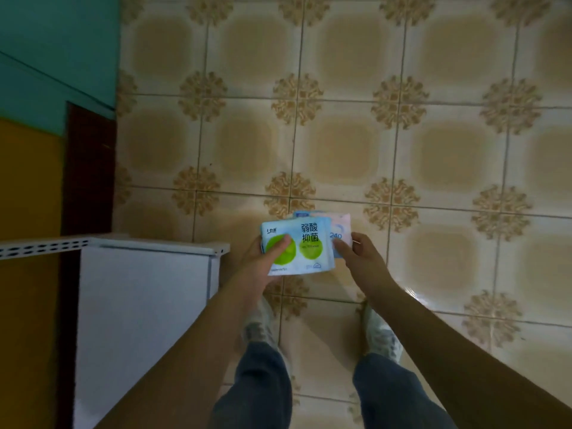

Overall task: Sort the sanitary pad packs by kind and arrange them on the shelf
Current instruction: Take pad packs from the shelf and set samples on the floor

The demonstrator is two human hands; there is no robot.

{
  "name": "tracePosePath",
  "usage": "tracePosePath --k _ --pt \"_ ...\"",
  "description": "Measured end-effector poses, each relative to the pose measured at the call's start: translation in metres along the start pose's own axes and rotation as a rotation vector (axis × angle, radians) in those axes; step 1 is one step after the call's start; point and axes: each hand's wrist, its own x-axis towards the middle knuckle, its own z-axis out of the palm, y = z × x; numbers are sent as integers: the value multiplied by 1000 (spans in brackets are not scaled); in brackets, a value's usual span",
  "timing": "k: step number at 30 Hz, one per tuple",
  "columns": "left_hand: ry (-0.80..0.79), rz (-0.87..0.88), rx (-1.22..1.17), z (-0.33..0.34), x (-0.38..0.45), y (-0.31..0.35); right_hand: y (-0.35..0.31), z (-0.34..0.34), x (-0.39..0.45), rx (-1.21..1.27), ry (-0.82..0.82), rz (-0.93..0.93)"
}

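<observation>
packs (pixel 297 246): a fanned stack is held over the floor (pixel 433 150), just right of the shelf (pixel 142 274) | left hand (pixel 263 261): grip clamped on the green-circled top pack | right hand (pixel 359 258): grip pinched on a pack's right edge

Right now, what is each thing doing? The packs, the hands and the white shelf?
Green-circle pack: top of the stack, face up, held over the floor.
Pink pack: under the green one, sticking out to the right.
Left hand: gripping the stack, thumb on top.
Right hand: pinching the pink pack's edge.
White shelf: no packs visible on it.
</observation>
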Motion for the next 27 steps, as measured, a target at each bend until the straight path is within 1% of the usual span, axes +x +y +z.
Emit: tracePosePath --k 4,7,10,12,14,16,18,20,22,27 --pt "-10 -4 6 -22 114 -41 41 28 99 -75 -14 -63" --pt "-46 9 37 -32 179 -58 64 46 156 -82 -19 -88" --pt "-62 11 113 -36 206 -64 70 58 178 -118 -20 -55" --pt "-30 23 128 -38 204 -60 67 59 172 -226 8 -27" --pt "34 40 129 -38 183 -50 60 51 148 -326 65 8" --pt "75 11 124 -31 142 -39 47 37 109 -339 66 21" --pt "18 -48 131 -13 92 -27 30 15 65 -270 34 42" --pt "-52 -76 165 16 35 -10 6 -10 13 -130 -17 83" --pt "-74 -85 190 51 -19 11 -16 -40 -37 -17 -65 93" --pt "-110 -100 219 138 -116 59 -74 -130 -126 35 -24 66"
